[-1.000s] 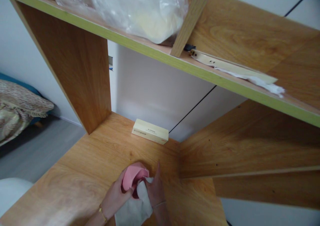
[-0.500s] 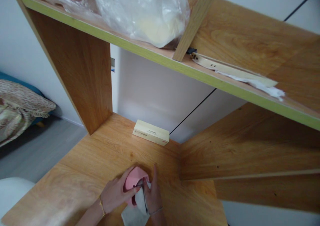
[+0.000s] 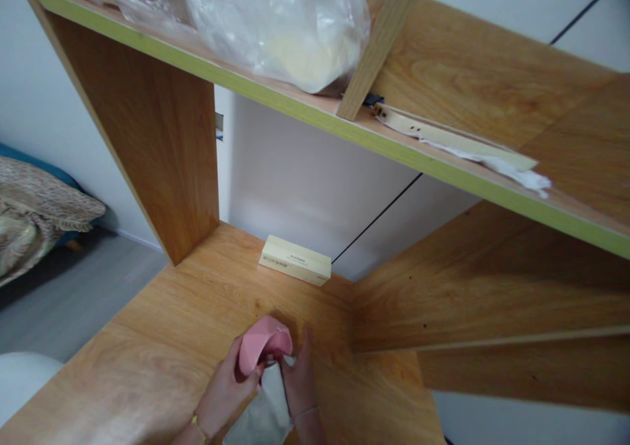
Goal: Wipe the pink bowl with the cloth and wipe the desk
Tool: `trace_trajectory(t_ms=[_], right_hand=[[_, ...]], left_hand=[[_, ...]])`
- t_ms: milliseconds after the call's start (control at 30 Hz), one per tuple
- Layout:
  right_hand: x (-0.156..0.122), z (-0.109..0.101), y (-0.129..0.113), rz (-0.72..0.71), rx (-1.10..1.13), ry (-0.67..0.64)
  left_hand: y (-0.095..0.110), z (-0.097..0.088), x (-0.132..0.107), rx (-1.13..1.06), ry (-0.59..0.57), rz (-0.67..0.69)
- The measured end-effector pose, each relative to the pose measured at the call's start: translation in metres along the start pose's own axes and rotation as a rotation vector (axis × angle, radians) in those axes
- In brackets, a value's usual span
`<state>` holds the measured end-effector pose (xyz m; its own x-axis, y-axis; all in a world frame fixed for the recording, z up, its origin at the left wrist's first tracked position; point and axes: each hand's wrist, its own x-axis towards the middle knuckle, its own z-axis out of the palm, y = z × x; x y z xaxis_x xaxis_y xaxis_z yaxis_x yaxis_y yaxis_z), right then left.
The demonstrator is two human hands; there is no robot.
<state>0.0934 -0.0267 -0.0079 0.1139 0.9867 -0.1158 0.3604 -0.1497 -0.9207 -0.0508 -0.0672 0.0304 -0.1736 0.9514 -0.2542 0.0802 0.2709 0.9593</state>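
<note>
Low over the wooden desktop, a pink hollow object (image 3: 260, 341) with a curved, bowl-like rim is tilted with its opening toward me; its exact kind is unclear. My left hand (image 3: 229, 386) is closed around its left side, thumb at the lower edge. A light grey cloth (image 3: 268, 405) hangs below it, one end bunched at the opening. My right hand (image 3: 298, 379) pinches the cloth there, with thumb and fingers at the rim and one finger stretched out. The fingertips inside the opening are partly hidden.
A long cream box (image 3: 295, 261) lies at the back of the desktop (image 3: 147, 353). Above runs a shelf (image 3: 275, 97) bearing a clear plastic bag (image 3: 295, 31) and a pale strip (image 3: 457, 144) with white wrapping. A wooden side panel (image 3: 482, 287) stands at right, a white rounded object (image 3: 24, 382) at lower left.
The pink object has turned and risen slightly, showing more of its opening. My left hand has shifted lower on it, and the cloth now spreads further to the lower left.
</note>
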Motion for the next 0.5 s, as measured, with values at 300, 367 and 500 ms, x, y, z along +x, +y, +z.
trace_trajectory(t_ms=[300, 367, 500], right_hand=[[0.008, -0.017, -0.031, -0.229, -0.609, -0.136], [0.008, -0.017, -0.033, -0.245, -0.631, -0.186], [0.007, -0.015, -0.021, -0.212, -0.558, -0.252]], left_hand=[[0.011, -0.014, 0.003, 0.314, -0.100, -0.040], [0.016, -0.016, 0.005, 0.394, -0.139, -0.032], [0.028, -0.020, 0.010, 0.590, -0.188, -0.041]])
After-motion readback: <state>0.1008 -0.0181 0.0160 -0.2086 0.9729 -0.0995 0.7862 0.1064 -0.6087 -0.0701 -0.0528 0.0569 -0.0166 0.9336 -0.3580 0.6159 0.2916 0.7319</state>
